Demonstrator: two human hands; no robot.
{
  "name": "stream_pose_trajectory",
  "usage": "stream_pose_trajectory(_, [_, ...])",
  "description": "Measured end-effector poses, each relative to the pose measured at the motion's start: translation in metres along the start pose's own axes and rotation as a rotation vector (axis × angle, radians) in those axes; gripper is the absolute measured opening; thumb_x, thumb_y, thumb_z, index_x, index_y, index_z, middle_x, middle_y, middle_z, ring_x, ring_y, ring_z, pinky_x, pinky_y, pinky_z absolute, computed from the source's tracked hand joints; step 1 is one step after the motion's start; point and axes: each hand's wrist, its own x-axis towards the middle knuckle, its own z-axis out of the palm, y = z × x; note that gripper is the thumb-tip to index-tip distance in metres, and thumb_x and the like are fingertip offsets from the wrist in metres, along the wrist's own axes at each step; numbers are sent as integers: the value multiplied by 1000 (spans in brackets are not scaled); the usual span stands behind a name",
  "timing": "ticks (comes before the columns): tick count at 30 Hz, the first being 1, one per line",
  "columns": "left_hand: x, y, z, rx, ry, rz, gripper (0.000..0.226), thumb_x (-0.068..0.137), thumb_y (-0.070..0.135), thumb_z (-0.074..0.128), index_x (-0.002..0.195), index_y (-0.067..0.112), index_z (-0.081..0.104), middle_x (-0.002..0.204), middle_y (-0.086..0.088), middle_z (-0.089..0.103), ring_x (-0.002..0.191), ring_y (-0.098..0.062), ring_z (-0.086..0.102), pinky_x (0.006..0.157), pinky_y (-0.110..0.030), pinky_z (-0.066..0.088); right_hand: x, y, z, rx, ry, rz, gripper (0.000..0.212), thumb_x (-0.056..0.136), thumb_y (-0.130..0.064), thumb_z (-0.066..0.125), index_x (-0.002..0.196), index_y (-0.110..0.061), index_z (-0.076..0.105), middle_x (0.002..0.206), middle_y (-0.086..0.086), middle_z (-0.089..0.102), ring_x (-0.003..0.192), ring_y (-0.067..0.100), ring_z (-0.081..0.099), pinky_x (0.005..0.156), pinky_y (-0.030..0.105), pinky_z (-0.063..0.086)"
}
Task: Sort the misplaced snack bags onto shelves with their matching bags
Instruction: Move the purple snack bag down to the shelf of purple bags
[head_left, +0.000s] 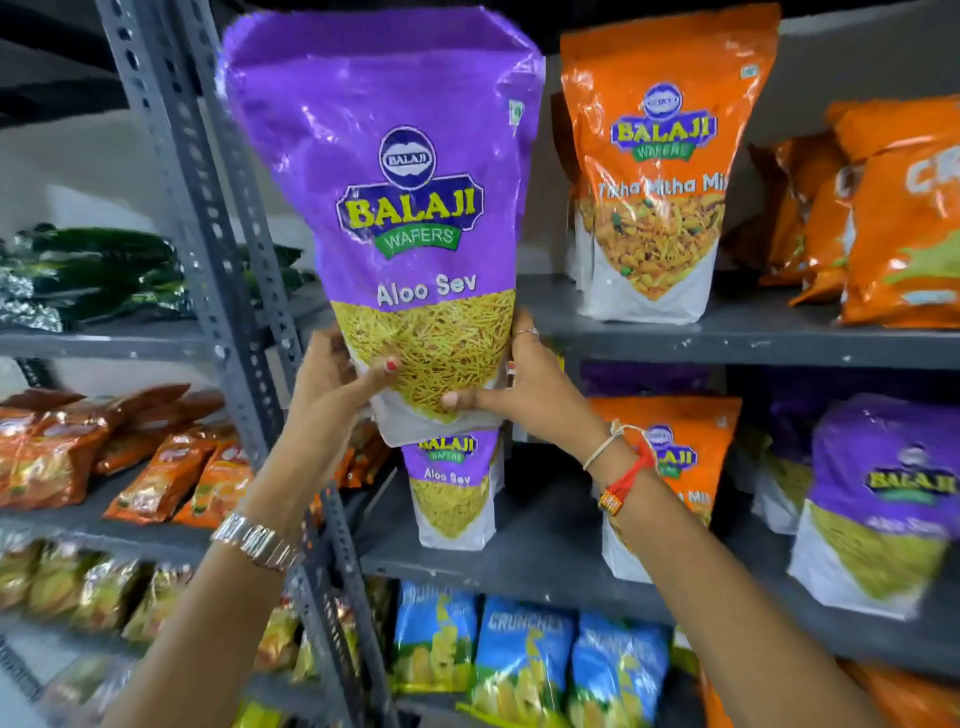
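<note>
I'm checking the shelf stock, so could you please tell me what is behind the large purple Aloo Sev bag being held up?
Below the held purple Aloo Sev bag, a matching smaller-looking purple Aloo Sev bag stands on the grey shelf. Its top is covered, as is the upper shelf directly behind.

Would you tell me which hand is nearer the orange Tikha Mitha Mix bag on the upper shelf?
Right. The right hand grips the purple bag's near edge below the Tikha Mitha Mix bag; the left hand is farther left.

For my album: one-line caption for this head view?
Both hands hold a purple Aloo Sev bag up before shelves of snacks.
</note>
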Motion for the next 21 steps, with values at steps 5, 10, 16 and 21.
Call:
stream_pose_trajectory(5, [-62, -47, -2, 45, -4, -54, 87, 33, 36, 90, 107, 23, 45, 107, 3, 62, 97, -3, 64, 77, -21, 55, -58, 43, 14, 30, -129, 91, 86, 63, -10, 85, 126, -25, 29, 117, -17, 51, 111, -16, 48, 103, 18, 40])
stream_pose_trajectory(10, [-112, -104, 1, 83, 24, -188, 94, 34, 22, 91, 116, 22, 44, 103, 15, 68, 99, -4, 64, 76, -21, 55, -111, 100, 30, 28, -180, 229, 95, 62, -11, 86, 134, -31, 27, 122, -21, 51, 120, 2, 50, 107, 31, 43])
stream_pose_trajectory(16, [-150, -165, 9, 155, 15, -355, 73, 48, -1, 86, 105, 22, 46, 108, -6, 62, 98, -11, 63, 82, -37, 54, -160, 163, 46, 49, -155, 391, 89, 61, -8, 86, 126, -37, 33, 121, -11, 54, 117, 15, 54, 104, 51, 45])
stream_pose_trajectory(21, [-152, -203, 22, 177, -6, -424, 67, 55, -11, 79, 107, 11, 45, 109, -11, 60, 98, -15, 62, 70, -17, 54, -170, 203, 51, 113, -132, 487, 98, 51, -36, 88, 129, -52, 31, 135, 0, 54, 127, 20, 52, 105, 50, 45])
